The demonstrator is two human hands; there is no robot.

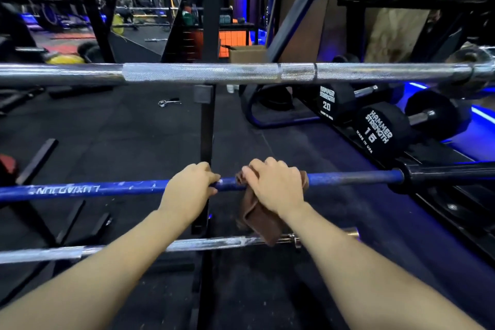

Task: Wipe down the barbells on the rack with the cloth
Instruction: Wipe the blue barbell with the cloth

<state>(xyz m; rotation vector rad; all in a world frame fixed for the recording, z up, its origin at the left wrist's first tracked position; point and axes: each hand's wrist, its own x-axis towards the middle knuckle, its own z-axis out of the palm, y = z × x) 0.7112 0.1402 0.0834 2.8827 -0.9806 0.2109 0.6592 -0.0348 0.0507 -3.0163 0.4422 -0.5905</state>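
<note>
While your right hand [276,187] fingers curl over the brown cloth [257,218], clamping it around the blue barbell [348,177], your left hand [188,190] grips the bare bar just beside it. That bar's long axis runs left to right across you, so your right hand likely slides sideways toward the black sleeve [450,171].

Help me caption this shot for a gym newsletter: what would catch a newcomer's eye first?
Two bare forearms reach in from below to the blue barbell across the middle: the left hand grips it bare, the right hand holds a brown cloth around it. Above runs a silver barbell; black dumbbells sit at right.
</note>
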